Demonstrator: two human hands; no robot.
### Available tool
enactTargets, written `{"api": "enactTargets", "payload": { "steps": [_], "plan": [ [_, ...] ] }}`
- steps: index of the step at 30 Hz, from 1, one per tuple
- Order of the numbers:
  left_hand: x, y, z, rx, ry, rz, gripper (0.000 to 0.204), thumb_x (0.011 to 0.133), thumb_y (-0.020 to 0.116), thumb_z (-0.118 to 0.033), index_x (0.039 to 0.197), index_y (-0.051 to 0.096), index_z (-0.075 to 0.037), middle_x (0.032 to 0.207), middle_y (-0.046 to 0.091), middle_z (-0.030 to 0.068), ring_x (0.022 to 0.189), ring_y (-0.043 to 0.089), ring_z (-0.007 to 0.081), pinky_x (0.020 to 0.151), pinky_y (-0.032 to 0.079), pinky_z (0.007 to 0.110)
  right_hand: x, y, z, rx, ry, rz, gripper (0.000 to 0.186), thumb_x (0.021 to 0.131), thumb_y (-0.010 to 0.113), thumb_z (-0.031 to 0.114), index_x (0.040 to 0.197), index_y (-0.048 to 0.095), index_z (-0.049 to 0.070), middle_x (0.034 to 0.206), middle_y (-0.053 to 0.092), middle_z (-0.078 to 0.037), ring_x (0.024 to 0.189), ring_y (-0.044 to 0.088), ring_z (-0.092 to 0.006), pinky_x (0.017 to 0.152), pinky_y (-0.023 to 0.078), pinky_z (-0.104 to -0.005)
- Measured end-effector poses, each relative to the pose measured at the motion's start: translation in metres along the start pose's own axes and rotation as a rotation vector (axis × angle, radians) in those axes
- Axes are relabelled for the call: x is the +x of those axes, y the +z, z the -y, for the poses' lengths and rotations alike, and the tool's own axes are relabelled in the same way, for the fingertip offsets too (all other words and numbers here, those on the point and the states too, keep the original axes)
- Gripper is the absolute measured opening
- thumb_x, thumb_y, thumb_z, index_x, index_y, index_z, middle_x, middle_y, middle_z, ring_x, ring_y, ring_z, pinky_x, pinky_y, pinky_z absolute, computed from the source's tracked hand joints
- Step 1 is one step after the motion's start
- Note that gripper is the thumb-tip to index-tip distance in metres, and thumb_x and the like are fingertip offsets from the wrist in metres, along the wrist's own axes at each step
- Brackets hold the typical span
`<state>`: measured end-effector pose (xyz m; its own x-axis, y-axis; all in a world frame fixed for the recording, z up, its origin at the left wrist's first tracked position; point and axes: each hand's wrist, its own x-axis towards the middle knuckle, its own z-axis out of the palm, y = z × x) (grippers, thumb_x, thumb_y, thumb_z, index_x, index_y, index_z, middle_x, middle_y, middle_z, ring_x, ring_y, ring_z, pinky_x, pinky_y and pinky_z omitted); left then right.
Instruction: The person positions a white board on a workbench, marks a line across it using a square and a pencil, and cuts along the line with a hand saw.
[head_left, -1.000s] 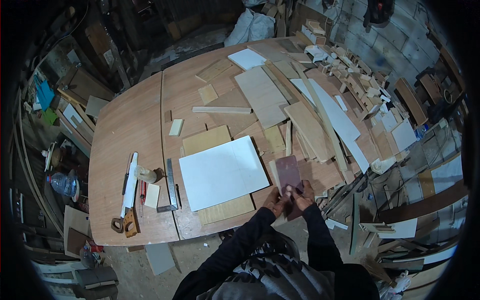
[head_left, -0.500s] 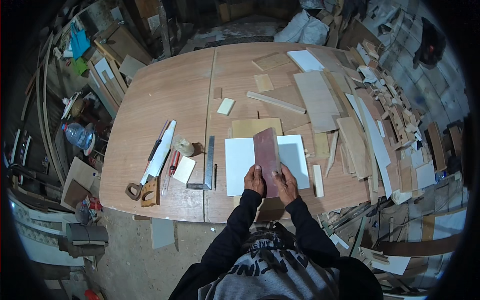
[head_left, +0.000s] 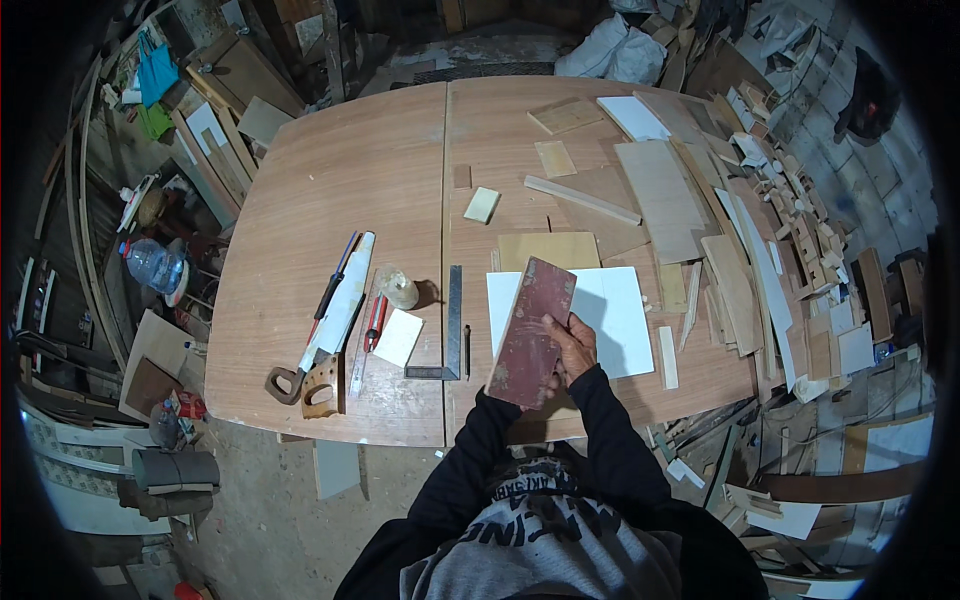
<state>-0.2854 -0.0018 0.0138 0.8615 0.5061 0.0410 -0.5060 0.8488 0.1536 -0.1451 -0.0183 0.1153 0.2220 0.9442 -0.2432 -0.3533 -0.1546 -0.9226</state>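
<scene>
A reddish-brown rectangular board with a scuffed face is held tilted above a white panel on the table. My right hand is closed on its right edge, thumb on the face. Under the lower end is my left hand, mostly hidden by the board; a few fingers show at the lower right edge, around it. A tan board lies beyond the white panel and partly beneath it.
The wooden table carries a handsaw, a metal square, a red-handled tool, a glass jar and a small cream block. Thin boards and wood offcuts crowd the right side.
The reddish board has turned, its top now leaning right and more of its scuffed face showing. My left hand has slid from its left edge to underneath. The view has shifted slightly.
</scene>
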Motion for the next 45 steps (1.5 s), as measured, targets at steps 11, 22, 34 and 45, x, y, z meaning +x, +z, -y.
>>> {"api": "enactTargets", "payload": {
  "steps": [11, 22, 34, 45],
  "plan": [
    [-0.029, 0.083, -0.042, 0.260, 0.167, -0.509, 0.055, 0.093, 0.050, -0.046, 0.126, 0.046, -0.002, 0.114, 0.060, 0.0141, 0.109, 0.059, 0.0248, 0.090, 0.051, 0.040, 0.045, 0.026, -0.030, -0.058, 0.203, -0.236, 0.048, 0.092, 0.054, 0.044, 0.113, 0.059, 0.001, 0.100, 0.063, -0.009, 0.088, 0.060, -0.0170, 0.079, 0.050, -0.0300],
    [0.027, 0.046, -0.120, 1.839, 0.279, -1.154, 0.073, 0.076, 0.068, -0.046, 0.127, 0.043, 0.001, 0.112, 0.056, 0.0291, 0.105, 0.057, 0.0390, 0.086, 0.048, 0.044, 0.061, 0.014, -0.063, -0.537, 0.019, 0.028, 0.033, 0.088, 0.058, 0.018, 0.117, 0.056, 0.002, 0.103, 0.065, -0.011, 0.094, 0.062, -0.0185, 0.076, 0.051, -0.0318],
    [0.047, 0.005, -0.122, 2.161, -0.056, -1.571, 0.088, 0.070, 0.073, -0.044, 0.134, 0.029, -0.004, 0.123, 0.040, 0.0219, 0.115, 0.042, 0.0380, 0.084, 0.044, 0.053, 0.032, -0.040, -0.069, -0.604, -0.085, -0.174, 0.020, 0.088, 0.056, 0.003, 0.108, 0.060, 0.002, 0.095, 0.065, -0.009, 0.086, 0.063, -0.0146, 0.074, 0.052, -0.0266],
    [-0.031, 0.042, -0.106, 2.209, 0.405, -1.274, 0.045, 0.075, 0.066, -0.022, 0.111, 0.051, 0.000, 0.104, 0.056, 0.0195, 0.093, 0.055, 0.0393, 0.082, 0.046, 0.047, 0.033, -0.009, -0.064, -0.503, -0.117, -0.190, 0.012, 0.088, 0.057, 0.002, 0.099, 0.061, 0.000, 0.082, 0.065, -0.008, 0.070, 0.060, -0.0112, 0.064, 0.050, -0.0240]
  ]
}}
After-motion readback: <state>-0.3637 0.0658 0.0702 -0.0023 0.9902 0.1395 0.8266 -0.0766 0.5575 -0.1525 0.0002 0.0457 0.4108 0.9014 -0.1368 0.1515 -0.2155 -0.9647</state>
